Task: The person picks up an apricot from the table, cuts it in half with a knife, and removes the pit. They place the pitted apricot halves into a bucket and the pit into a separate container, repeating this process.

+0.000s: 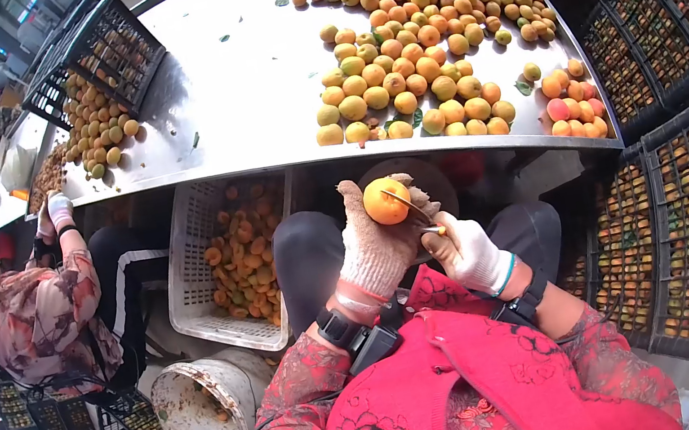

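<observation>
My left hand, in a pale knitted glove, is closed round an orange-yellow apricot above my lap. My gloved right hand grips a small knife by its yellowish handle. The thin knife blade lies against the apricot's upper right side. Just beyond my hands is the front edge of the metal table, with many whole apricots piled on it.
A white crate with halved apricots stands at my left, near a dirty white bucket. Full black crates are stacked at my right. A co-worker sits at the left. Another black crate lies tipped on the table.
</observation>
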Action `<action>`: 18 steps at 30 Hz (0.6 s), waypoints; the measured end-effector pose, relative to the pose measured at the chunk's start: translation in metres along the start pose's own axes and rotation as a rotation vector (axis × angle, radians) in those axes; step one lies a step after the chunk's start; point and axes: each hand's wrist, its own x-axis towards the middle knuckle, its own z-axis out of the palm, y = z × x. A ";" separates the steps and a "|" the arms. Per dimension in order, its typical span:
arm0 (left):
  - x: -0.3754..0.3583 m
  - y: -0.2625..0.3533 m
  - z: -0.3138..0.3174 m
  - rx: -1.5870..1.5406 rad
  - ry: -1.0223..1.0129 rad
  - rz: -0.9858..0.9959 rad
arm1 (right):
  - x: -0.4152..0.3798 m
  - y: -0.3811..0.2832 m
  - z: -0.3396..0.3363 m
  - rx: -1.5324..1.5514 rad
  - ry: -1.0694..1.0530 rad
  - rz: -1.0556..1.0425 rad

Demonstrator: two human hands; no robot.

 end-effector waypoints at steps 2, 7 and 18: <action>0.002 -0.003 0.003 -0.022 -0.047 -0.004 | 0.000 0.005 0.008 0.050 0.052 -0.026; 0.004 -0.010 0.006 0.051 0.003 0.016 | -0.001 0.020 0.013 -0.028 0.094 -0.040; -0.012 0.007 0.028 0.929 -0.113 0.394 | 0.007 0.000 -0.004 -0.070 0.183 -0.043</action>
